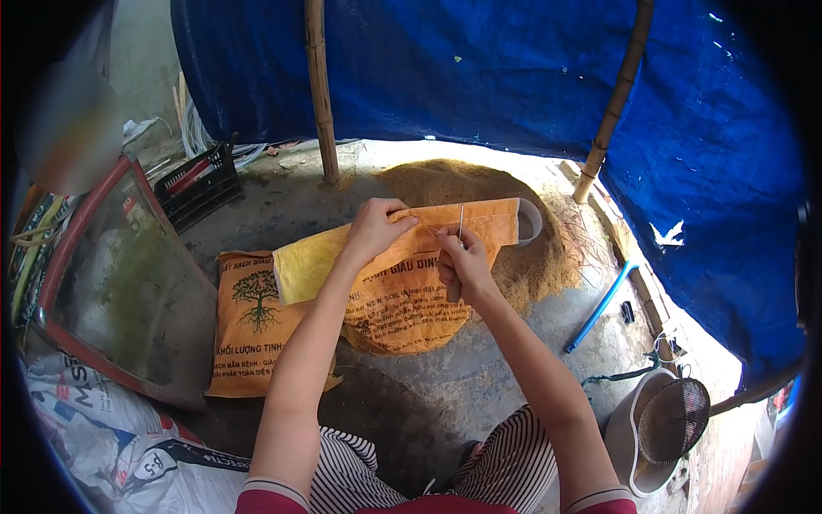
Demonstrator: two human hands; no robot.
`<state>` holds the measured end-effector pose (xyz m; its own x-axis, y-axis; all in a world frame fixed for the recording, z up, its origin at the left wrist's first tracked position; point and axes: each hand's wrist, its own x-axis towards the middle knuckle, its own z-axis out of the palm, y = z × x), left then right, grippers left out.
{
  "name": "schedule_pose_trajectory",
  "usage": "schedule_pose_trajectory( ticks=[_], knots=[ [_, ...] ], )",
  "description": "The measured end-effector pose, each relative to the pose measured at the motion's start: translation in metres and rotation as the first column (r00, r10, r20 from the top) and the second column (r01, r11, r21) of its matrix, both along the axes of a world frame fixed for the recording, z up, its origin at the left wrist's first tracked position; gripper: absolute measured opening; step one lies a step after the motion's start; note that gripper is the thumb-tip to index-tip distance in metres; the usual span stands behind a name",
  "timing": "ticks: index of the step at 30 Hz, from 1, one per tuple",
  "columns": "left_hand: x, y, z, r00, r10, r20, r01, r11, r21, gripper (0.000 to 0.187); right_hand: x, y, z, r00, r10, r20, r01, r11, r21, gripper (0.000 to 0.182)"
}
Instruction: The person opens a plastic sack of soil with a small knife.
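Note:
An orange sack [402,300] with green print stands filled on the concrete floor in front of me. My left hand [375,227] pinches its folded yellow top edge [342,257]. My right hand [462,261] grips a thin metal needle [461,224] that points up at the sack's top edge. A second orange sack [248,321] with a tree print lies flat to the left.
A heap of brown husk [531,257] lies behind the sack by two bamboo poles [318,86] and a blue tarp [514,68]. A red-framed glass pane [120,283] leans at left over white sacks [103,437]. A black crate [199,184], blue handle [599,308], bucket with sieve [664,420] stand around.

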<state>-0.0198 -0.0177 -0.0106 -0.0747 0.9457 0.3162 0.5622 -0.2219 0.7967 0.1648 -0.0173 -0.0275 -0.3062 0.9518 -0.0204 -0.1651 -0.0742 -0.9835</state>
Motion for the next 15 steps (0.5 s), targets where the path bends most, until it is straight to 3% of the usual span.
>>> schedule_pose_trajectory(
  ticks=[5,8,10,15],
  knots=[
    [0.004,0.003,-0.002,0.998,0.031,-0.062,-0.028,0.999,0.045,0.028,0.005,0.001,0.01,0.919,0.181,-0.349,-0.239,0.962,-0.131,0.007],
    [0.005,0.002,-0.004,1.0,0.013,0.013,-0.014,0.996,0.094,0.026,0.006,0.005,0.008,0.864,0.2,-0.462,-0.32,0.926,-0.198,0.007],
    [0.011,-0.005,0.002,0.966,0.195,-0.173,-0.114,0.913,0.392,0.021,0.008,0.006,0.01,0.866,0.199,-0.458,-0.321,0.924,-0.206,0.007],
    [0.028,-0.03,0.026,0.916,0.106,-0.386,0.053,0.923,0.38,0.018,0.013,0.005,0.016,0.889,0.203,-0.41,-0.299,0.936,-0.186,0.003]
  ],
)
